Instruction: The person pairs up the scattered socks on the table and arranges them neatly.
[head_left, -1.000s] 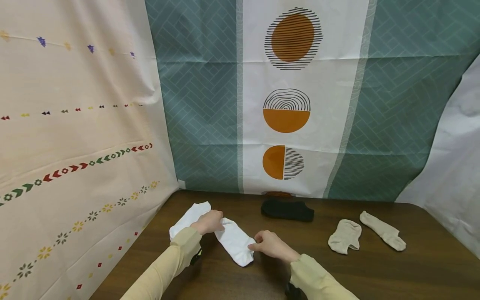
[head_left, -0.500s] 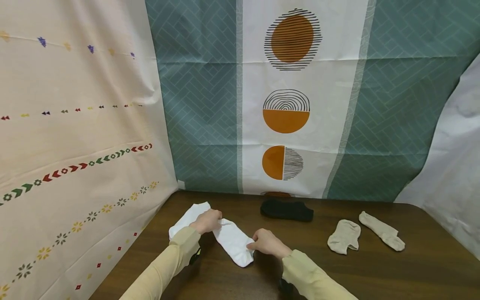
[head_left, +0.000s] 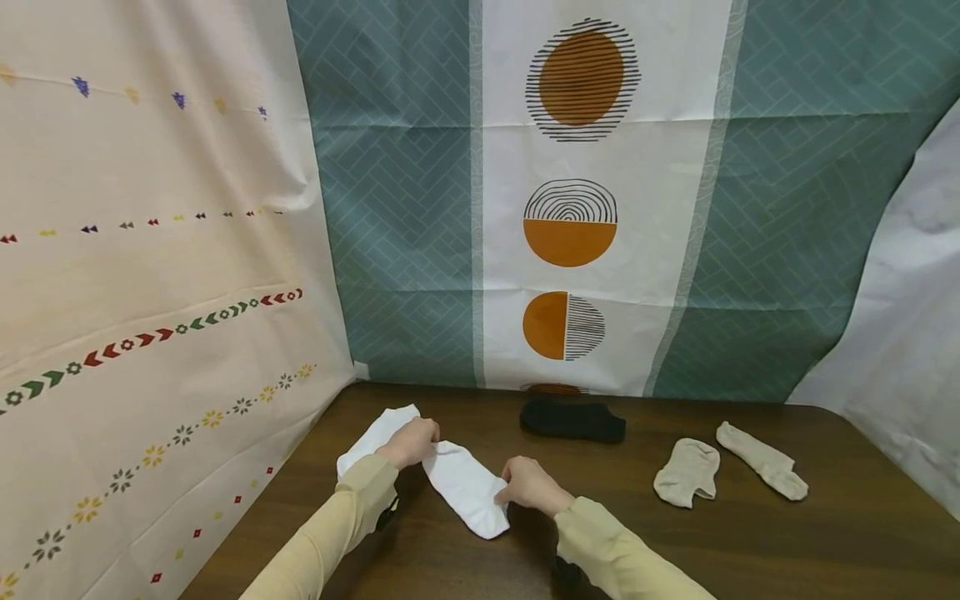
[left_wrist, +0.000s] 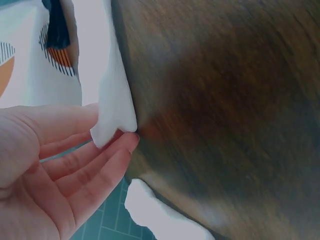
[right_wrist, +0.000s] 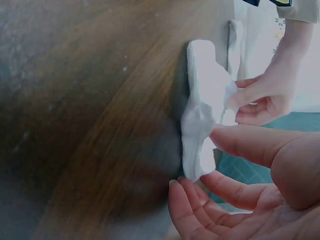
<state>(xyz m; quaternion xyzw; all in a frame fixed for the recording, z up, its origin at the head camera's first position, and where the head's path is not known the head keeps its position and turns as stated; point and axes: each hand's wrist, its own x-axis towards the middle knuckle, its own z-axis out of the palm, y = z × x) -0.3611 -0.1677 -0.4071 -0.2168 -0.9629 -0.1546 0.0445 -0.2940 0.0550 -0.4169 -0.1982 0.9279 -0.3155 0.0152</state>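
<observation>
A white ankle sock (head_left: 461, 486) lies slantwise on the table between the two hands. At its far left end the left hand (head_left: 410, 443) pinches the fabric; in the left wrist view the thumb and fingers hold the corner of this sock (left_wrist: 117, 107). The right hand (head_left: 531, 485) pinches the near right end. Seen from the right wrist, its thumb lies on the sock (right_wrist: 200, 112) and the fingertips (right_wrist: 175, 192) are at the lower edge. A second white sock (head_left: 382, 429) lies flat behind the left hand, partly covered by it.
A black sock (head_left: 573, 419) lies at the back of the brown wooden table (head_left: 615, 475). Two beige socks, a wider one (head_left: 687, 472) and a narrower one (head_left: 762, 461), lie to the right. Patterned curtains (head_left: 397, 250) hang behind and beside the table.
The right forearm has shifted slightly left. The held sock has straightened a little, its near end moving slightly down and right. Both hands keep hold of it.
</observation>
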